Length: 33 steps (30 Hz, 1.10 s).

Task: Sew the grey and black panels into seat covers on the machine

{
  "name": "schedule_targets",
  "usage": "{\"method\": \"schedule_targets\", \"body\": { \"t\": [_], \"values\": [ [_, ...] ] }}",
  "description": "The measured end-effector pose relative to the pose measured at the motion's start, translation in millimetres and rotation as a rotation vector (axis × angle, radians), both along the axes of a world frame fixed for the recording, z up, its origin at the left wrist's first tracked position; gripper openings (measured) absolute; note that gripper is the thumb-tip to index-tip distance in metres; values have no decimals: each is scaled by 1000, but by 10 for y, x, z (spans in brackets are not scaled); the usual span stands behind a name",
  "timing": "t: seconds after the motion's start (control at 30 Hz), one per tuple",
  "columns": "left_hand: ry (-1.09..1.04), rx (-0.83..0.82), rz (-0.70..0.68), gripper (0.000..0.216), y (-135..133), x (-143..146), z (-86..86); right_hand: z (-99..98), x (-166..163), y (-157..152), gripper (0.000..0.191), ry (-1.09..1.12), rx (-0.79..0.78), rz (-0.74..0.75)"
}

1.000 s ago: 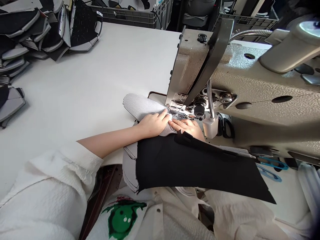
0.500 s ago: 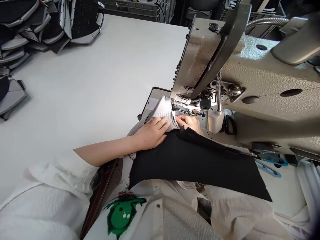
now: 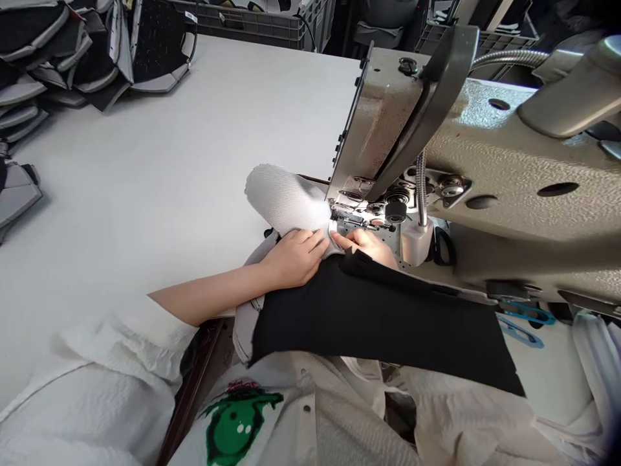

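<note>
A grey mesh fabric piece [image 3: 284, 197] lies on the white table [image 3: 160, 168], its end under the presser foot of the sewing machine [image 3: 388, 129]. My left hand [image 3: 294, 257] lies on the mesh just left of the needle, fingers curled and pressing it down. My right hand [image 3: 369, 244] sits right at the needle area, fingertips pinching the mesh edge. A black fabric panel [image 3: 383, 317] covers my right forearm and hangs toward my lap.
Stacks of grey and black cut pieces [image 3: 58, 58] fill the table's far left. A grey plastic crate [image 3: 252, 26] stands behind the table. Blue-handled snips [image 3: 526, 317] lie right of the machine. The machine's arm overhangs the whole right side.
The mesh piece bunched up at the needle half a second ago and now spreads flat to the left again. Both hands stayed at the presser foot with small shifts.
</note>
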<state>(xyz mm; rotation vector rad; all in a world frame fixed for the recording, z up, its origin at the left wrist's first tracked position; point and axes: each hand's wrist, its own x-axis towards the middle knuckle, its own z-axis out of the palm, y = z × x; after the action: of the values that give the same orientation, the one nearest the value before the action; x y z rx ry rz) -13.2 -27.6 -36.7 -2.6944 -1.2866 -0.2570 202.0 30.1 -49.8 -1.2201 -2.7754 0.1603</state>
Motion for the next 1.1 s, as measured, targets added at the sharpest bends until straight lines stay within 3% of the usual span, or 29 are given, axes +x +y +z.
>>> {"method": "schedule_targets", "body": {
  "t": [0.2,0.37,0.47,0.57,0.67,0.93,1.1],
  "values": [
    [39,-105,-42,28,369,-59,106,20,-77,81,47,23,-26,-36],
    [-105,-212,141,39,178,96,131,15,-24,13,31,187,-94,-184],
    [-110,-178,37,44,137,5,57,47,2,-45,31,285,-186,-296],
    [-59,-144,-108,42,236,-175,8,64,-4,-80,28,319,-166,-145],
    [-24,-78,-155,39,322,-253,6,26,-23,-72,31,319,-94,19],
    [-47,-31,-171,37,311,-205,-18,24,0,-63,37,223,133,118],
    [-61,28,-185,35,509,-275,-31,106,-27,-39,34,155,196,56]
  ]
}}
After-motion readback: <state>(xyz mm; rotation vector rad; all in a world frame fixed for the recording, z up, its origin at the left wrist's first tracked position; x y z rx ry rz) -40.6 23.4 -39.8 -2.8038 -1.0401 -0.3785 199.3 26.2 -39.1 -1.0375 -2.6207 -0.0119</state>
